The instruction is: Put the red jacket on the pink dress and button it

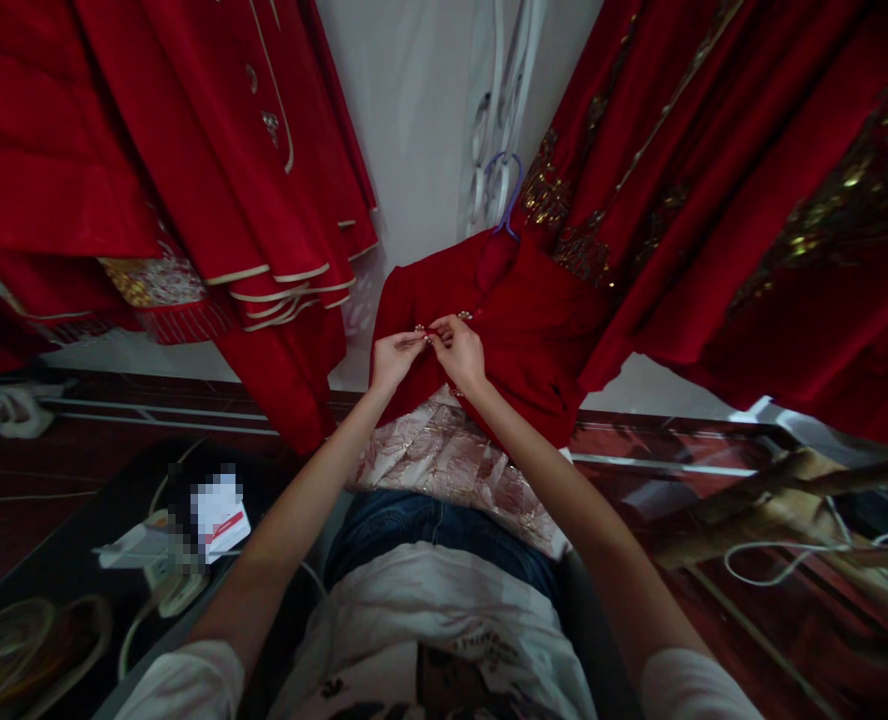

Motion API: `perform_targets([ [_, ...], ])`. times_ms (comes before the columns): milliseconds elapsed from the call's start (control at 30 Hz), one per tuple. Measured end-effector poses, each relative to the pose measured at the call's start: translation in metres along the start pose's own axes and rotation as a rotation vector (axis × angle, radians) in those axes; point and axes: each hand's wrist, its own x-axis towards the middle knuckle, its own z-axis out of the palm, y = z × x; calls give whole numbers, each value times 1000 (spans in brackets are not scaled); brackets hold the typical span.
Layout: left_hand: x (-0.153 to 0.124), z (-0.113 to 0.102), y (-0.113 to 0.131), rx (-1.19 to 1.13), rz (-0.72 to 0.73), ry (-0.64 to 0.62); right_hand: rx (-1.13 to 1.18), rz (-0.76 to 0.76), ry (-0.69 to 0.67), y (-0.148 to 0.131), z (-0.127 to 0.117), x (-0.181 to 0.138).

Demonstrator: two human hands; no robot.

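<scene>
A red jacket [534, 330] with small beaded fastenings down its front hangs from a purple-blue hanger [515, 195]. Its lower part reaches toward my lap. My left hand [397, 360] pinches the jacket's front by one beaded fastening. Close against it, my right hand [460, 352] pinches the same spot with thumb and fingers, and the fingertips of both hands nearly meet. What exactly lies between the fingertips is too small to make out. Below the jacket, a pale pink and gold patterned cloth [444, 450] lies over my knees.
Red garments with pale piping [211, 150] hang at the left, and red garments with gold sequins [714, 200] hang at the right. A dark surface at the left bears a power strip [178, 590] and cables. A wooden frame [774, 510] stands at the right.
</scene>
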Motion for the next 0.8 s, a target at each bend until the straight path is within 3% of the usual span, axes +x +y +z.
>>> perform_targets([
  [133,5,-8,2,120,66,-99,-2,2,2,0,-2,-2],
  [267,-11,-20,4,330,202,-258,111,89,-124,0,-16,-10],
  [400,-56,-28,-5,719,399,-200,136,169,-240,-2,-46,-32],
  [567,-93,-28,-27,911,414,-177,-6,193,-399,8,-79,-58],
  [667,-93,-29,-31,885,426,-161,-115,218,-455,17,-76,-67],
  [800,-90,-25,-14,786,428,-189,-265,189,-346,21,-52,-77],
])
